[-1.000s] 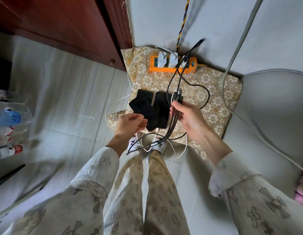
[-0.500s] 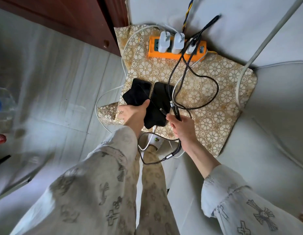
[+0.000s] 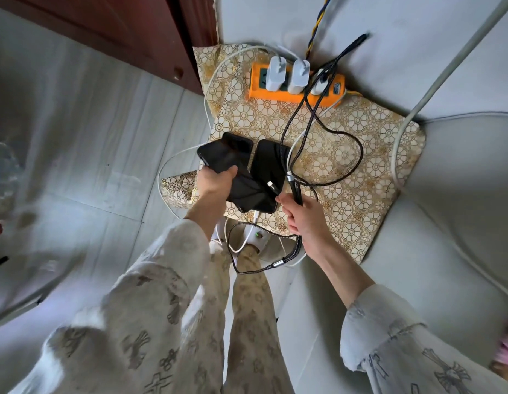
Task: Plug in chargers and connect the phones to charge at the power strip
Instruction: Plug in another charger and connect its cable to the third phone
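Observation:
An orange power strip (image 3: 335,93) lies at the far edge of a gold floral cloth (image 3: 346,200). Three white chargers (image 3: 277,73) stand plugged into it. Three black phones lie near the cloth's front left. My left hand (image 3: 216,182) grips the tilted front phone (image 3: 227,166), which overlaps a second phone (image 3: 238,142) behind it. A third phone (image 3: 268,166) lies to their right. My right hand (image 3: 301,216) pinches a black braided cable (image 3: 297,189), its silver plug tip (image 3: 271,185) over the third phone.
White cables (image 3: 207,109) loop off the cloth's left edge toward the tiled floor (image 3: 105,152). A dark wooden cabinet (image 3: 119,27) stands at the back left. A grey cushioned seat (image 3: 460,209) lies to the right. Bottles (image 3: 0,172) sit at the far left.
My left hand moved from near my body up onto the front phone and closed on it. My right hand slid down the black cable, bringing its plug tip over the right-hand phone.

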Motion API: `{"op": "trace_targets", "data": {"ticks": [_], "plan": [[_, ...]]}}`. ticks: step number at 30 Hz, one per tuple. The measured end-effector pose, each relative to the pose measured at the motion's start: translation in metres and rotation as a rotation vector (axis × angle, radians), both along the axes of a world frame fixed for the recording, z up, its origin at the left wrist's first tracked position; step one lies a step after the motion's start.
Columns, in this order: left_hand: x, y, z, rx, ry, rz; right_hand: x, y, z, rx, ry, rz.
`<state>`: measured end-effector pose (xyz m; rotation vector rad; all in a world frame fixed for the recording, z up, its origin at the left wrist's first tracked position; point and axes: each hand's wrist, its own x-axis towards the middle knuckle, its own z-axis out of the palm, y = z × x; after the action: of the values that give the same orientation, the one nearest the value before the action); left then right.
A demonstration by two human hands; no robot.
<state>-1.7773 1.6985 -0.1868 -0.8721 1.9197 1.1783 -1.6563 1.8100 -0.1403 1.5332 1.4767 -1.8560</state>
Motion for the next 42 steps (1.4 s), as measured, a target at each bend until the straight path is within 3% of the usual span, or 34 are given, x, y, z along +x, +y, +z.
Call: {"op": "trace_targets", "data": {"ticks": [4, 9, 21, 27, 34, 42], "plan": [[0.000, -0.030, 0.024, 0.476, -0.195, 0.522, 0.002, -0.006, 0.020, -0.049, 0.077, 0.051], [0.001, -0.053, 0.045, 0.682, -0.215, 0.655, -0.012, -0.026, 0.045, -0.173, 0.190, 0.070], [-0.004, -0.052, 0.072, 0.743, -0.159, 0.574, -0.033, -0.029, 0.076, -0.048, 0.226, 0.244], [-0.006, -0.049, 0.078, 0.702, -0.156, 0.536, -0.030, -0.022, 0.075, -0.142, 0.233, 0.190], [-0.004, -0.044, 0.080, 0.693, -0.165, 0.545, -0.034, -0.020, 0.078, -0.072, 0.220, 0.246], [-0.008, -0.039, 0.080, 0.601, -0.057, 0.487, -0.033, -0.015, 0.079, -0.110, 0.170, 0.228]]}}
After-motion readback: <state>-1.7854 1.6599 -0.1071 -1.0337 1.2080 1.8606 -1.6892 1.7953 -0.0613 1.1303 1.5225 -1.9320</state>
